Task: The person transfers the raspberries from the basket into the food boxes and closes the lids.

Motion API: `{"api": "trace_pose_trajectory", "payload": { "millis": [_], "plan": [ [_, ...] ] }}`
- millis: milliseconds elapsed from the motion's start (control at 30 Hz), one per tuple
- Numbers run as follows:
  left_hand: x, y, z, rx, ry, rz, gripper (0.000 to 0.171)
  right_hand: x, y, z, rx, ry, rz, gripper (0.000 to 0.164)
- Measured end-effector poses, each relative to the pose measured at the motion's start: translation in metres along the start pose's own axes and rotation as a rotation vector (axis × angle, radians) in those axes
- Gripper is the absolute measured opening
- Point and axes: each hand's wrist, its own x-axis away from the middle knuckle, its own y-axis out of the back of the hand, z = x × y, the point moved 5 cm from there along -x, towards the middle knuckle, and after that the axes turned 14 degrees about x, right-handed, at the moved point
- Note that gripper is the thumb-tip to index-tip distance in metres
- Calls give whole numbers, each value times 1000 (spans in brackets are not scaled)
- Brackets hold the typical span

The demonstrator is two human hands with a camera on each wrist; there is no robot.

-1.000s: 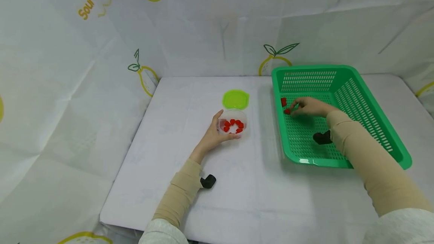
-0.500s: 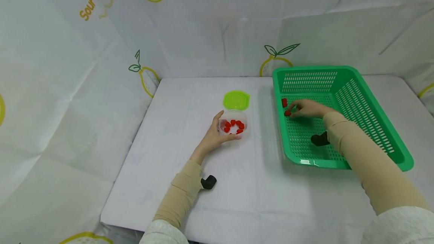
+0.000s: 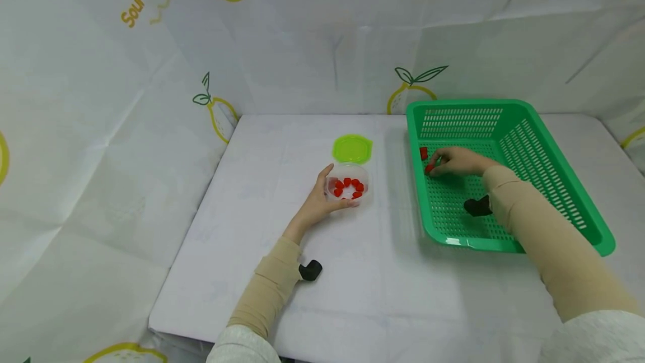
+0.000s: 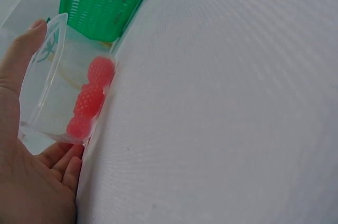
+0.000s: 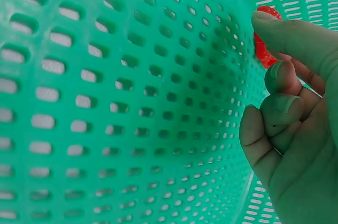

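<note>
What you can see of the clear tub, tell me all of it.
The tub is roundish and see-through, apparently thin plastic, with a narrow rim and an open top. It stands upright on the white table. Red berries lie in a ring on its bottom, leaving the middle bare. The left hand curls round its left side, hiding part of the near edge.

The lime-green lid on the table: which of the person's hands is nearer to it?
Left. The left hand grips the clear cup just in front of the lid; the right hand is farther off, inside the green basket.
</note>
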Motion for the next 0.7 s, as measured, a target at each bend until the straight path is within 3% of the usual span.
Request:
{"api": "trace_pose_trajectory", "payload": {
  "millis": [200,700],
  "plan": [
    [0,-1,-1,-13,-4,1,102,11,11,4,-14,8,0,29],
    [0,-2,-1,-9,-13,6,101,31,46,29,-80,0,-106,35]
  ]
}}
